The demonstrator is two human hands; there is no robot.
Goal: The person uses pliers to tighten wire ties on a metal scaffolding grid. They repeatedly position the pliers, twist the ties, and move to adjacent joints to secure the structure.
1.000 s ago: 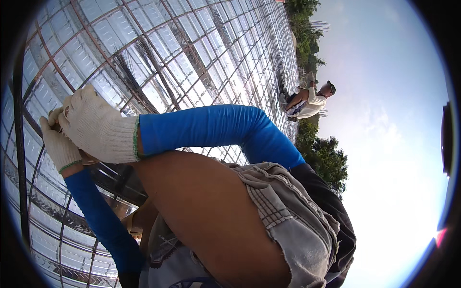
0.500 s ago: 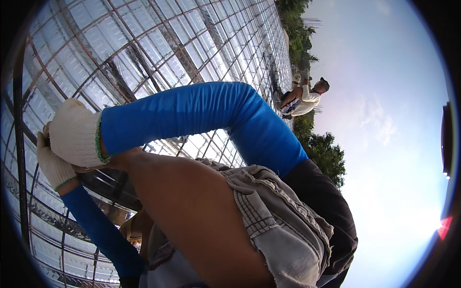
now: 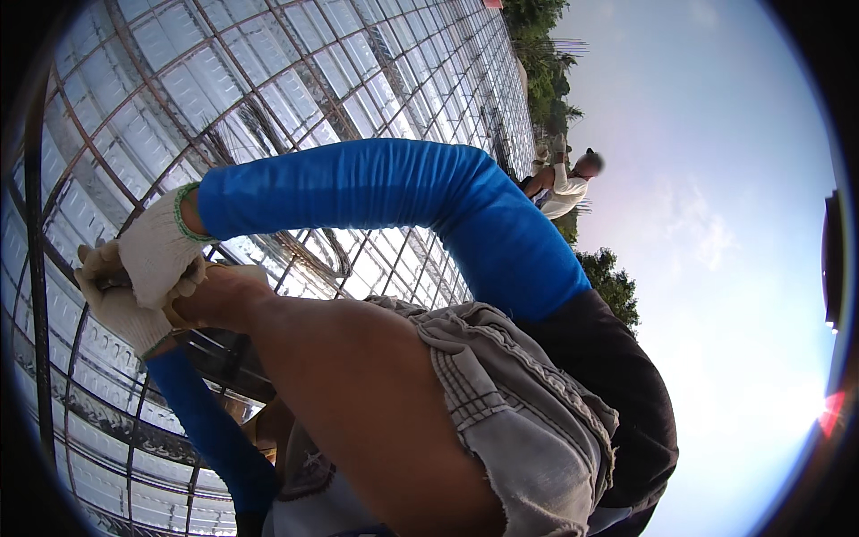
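My right hand [image 3: 159, 255], in a white knit glove under a blue sleeve, bends down against my left hand [image 3: 125, 315]. The left wears a matching glove. Both hands have curled fingers and meet beside my lower leg [image 3: 228, 300]. Something small and dark shows between the fingers, too small to name. The gloves hide what lies under them. Close beside the hands are crossed steel reinforcing bars [image 3: 85, 148]. A tan strap, apparently of a sandal, shows behind the right fingers.
The bar grid spreads over shiny ribbed metal decking [image 3: 183, 67]. A thick dark bar [image 3: 36, 268] runs along the left edge. Loose thin rods [image 3: 309, 255] lie on the grid. A co-worker in a pale top [image 3: 564, 192] crouches farther off, near trees [image 3: 608, 282].
My right hand has turned, its wrist lifting and its fingers pointing downward. The left hand has shifted slightly right, staying against it. The co-worker appears slightly higher in the picture and more hidden by my arm.
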